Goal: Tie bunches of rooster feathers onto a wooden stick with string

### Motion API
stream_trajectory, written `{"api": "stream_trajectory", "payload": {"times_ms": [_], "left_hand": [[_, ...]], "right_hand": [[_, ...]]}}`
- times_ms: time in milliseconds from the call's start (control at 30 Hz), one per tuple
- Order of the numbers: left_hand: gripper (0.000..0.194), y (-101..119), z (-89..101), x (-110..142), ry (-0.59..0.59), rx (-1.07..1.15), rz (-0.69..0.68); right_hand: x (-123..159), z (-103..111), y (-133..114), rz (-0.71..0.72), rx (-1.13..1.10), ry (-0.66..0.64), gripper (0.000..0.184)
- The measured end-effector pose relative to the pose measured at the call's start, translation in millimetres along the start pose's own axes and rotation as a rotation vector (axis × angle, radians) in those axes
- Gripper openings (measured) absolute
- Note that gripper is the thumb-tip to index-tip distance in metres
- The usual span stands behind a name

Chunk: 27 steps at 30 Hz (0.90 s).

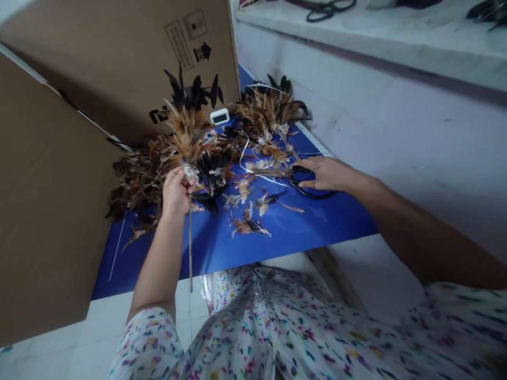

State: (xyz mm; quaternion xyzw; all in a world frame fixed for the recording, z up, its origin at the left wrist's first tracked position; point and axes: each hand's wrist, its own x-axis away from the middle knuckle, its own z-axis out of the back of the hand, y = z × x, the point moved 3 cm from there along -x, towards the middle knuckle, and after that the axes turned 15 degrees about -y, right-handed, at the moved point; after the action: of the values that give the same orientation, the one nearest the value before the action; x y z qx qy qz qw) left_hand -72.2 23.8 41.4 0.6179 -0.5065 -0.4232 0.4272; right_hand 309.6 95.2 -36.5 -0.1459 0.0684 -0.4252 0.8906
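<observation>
My left hand (175,191) is closed around the base of a feather duster (188,132), held upright with brown feathers and black tips above the fist. Its thin stick (190,243) hangs down below, past the table's front edge. To the right, my right hand (325,173) has its fingers on the black handles of a pair of scissors (273,172), whose blades point left, low over the table. Loose feathers (249,226) and trimmed tufts lie between the two hands. White string (242,155) runs near the blades.
A heap of brown feathers (138,174) lies left on the blue table (285,232). Another feather bundle (269,108) rests at the back right, near a small white device (219,116). Large cardboard boxes (119,63) stand left and behind. More scissors (325,11) lie on a shelf (376,45).
</observation>
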Motion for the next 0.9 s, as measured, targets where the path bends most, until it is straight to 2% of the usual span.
{"api": "stream_trajectory", "payload": {"times_ms": [67,200,300,400,467,533,767,900], "left_hand": [[0.014,0,1.5,-1,0.04,0.005,-0.024],[0.014,2,8.6,-2,0.126,0.036,-0.092],[0.013,6,15.8,-2,0.151,0.061,-0.112],[0.012,13,21.9,-1,0.154,0.083,-0.122],[0.012,18,25.1,0,0.173,0.1,-0.148],[0.012,20,28.0,3,0.194,0.116,-0.171],[0.026,4,31.7,6,0.171,0.147,-0.144],[0.022,-12,26.5,7,0.166,0.194,-0.101]], "right_hand": [[9,7,-14,-0.077,0.164,-0.072,0.057],[38,18,-77,-0.156,0.279,0.117,0.058],[52,-7,-133,-0.029,0.21,0.136,0.067],[47,-50,-169,0.09,0.17,-0.071,0.079],[34,-71,-177,0.126,0.158,-0.132,0.076],[13,-81,-176,0.128,0.141,-0.148,0.073],[-83,-81,-168,0.066,0.127,-0.147,0.071],[-133,-81,-169,0.002,0.138,-0.133,0.068]]}}
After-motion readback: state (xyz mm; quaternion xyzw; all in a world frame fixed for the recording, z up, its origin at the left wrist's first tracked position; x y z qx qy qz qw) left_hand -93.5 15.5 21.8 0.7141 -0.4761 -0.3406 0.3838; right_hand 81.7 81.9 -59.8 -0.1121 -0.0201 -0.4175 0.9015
